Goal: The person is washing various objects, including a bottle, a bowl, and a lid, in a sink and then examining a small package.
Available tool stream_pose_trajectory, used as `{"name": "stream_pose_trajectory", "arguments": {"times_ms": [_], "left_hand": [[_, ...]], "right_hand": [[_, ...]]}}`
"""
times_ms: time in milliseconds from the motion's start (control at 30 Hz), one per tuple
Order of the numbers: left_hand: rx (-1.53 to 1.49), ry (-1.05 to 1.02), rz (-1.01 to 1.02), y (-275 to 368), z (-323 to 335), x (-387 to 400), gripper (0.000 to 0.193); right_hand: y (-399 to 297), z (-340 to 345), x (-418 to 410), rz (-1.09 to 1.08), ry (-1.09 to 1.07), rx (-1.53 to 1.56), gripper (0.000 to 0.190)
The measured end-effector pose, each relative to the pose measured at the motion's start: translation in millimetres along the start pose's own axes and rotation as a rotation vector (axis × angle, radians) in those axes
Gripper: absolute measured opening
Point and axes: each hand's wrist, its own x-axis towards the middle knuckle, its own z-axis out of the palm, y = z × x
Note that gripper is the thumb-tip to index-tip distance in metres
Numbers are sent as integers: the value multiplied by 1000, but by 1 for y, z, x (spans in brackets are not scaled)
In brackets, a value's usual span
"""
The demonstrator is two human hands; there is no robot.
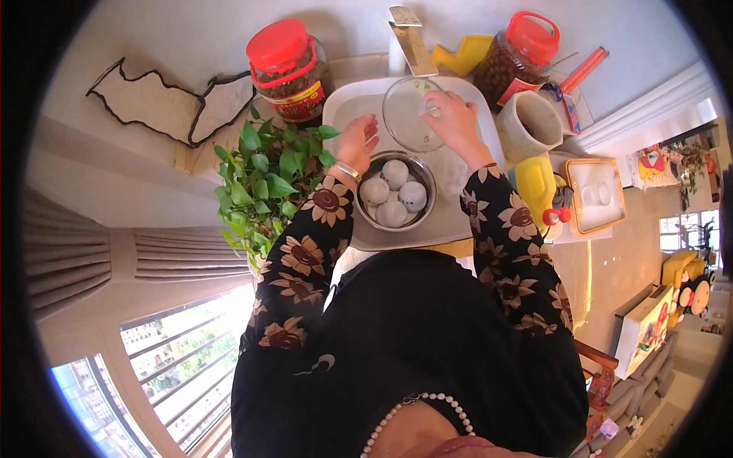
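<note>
A round clear glass disc with a knob, like a pot lid [404,123], is held over the white basin [489,123] by my right hand [452,117], whose fingers close on its knob. Below it in the basin stands a round steel bowl [432,200] holding several small white cups [395,173], which look upturned. Beside the bowl's upper left, my left hand [359,140] hovers with its fingers apart and holds nothing. Something clear, perhaps a plastic bag or glass, lies to the right of the bowl; I cannot tell which.
A metal faucet [415,48] rises behind the basin. Large red-lidded jars [292,80] flank it. A leafy potted plant [269,177] stands close on the left. On the right are a stone-like pot [529,123], a yellow bottle [532,183] and a wood-rimmed tray [618,197].
</note>
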Motion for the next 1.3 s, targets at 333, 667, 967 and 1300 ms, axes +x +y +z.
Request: {"name": "stream_pose_trajectory", "arguments": {"times_ms": [333, 667, 967, 1300], "left_hand": [[396, -147, 254, 10, -14, -1, 31], [759, -385, 357, 37, -22, -24, 59], [1257, -228, 740, 28, -28, -29, 39], [1135, -236, 621, -12, -7, -43, 36]], "right_hand": [[-5, -5, -11, 52, -262, 520, 36], [-15, -27, -42, 40, -412, 873, 28], [-2, -37, -49, 291, -359, 1045, 24], [14, -28, -73, 590, -272, 1216, 28]]}}
